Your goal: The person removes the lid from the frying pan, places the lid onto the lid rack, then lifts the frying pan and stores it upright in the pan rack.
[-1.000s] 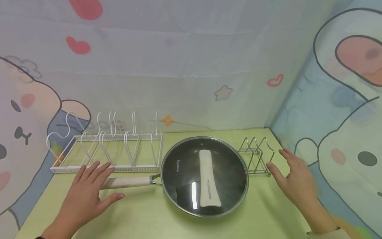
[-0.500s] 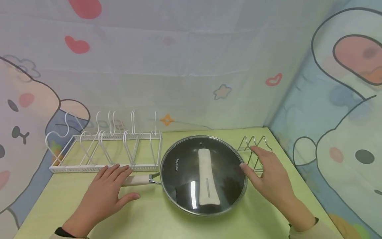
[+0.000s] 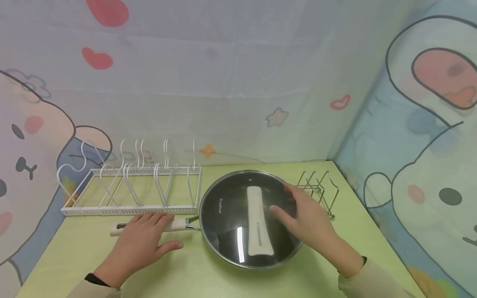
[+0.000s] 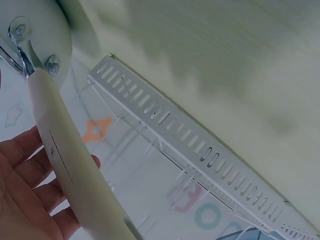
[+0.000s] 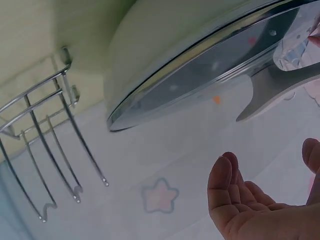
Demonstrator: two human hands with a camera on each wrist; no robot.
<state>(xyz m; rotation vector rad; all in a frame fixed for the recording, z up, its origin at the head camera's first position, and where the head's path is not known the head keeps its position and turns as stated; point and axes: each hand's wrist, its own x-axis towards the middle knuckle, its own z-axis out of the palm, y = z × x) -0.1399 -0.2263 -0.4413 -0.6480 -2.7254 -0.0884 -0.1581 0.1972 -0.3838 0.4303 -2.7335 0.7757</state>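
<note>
A frying pan with a cream handle (image 3: 175,224) stands on the table, covered by a glass lid (image 3: 227,186). Across the lid's middle runs a long cream lid handle (image 3: 259,223). My left hand (image 3: 139,244) lies over the pan handle, its fingers across it and its thumb stretched out to the side. In the left wrist view, the fingers (image 4: 37,182) lie along the handle without wrapping it. My right hand (image 3: 307,215) hovers above the lid's right part, thumb and fingers apart, right of the lid handle. The right wrist view shows nothing in that hand (image 5: 255,205).
A white slotted rack (image 3: 149,210) with upright wire dividers stands behind the pan handle at left. A small silver wire rack (image 3: 329,191) sits at the pan's right, partly hidden by the right hand in the head view. Printed cloth (image 3: 238,82) hangs behind.
My left hand has moved right, over the pan handle. The right hand has swung left from beside the silver rack to above the lid. Pan and racks have not moved.
</note>
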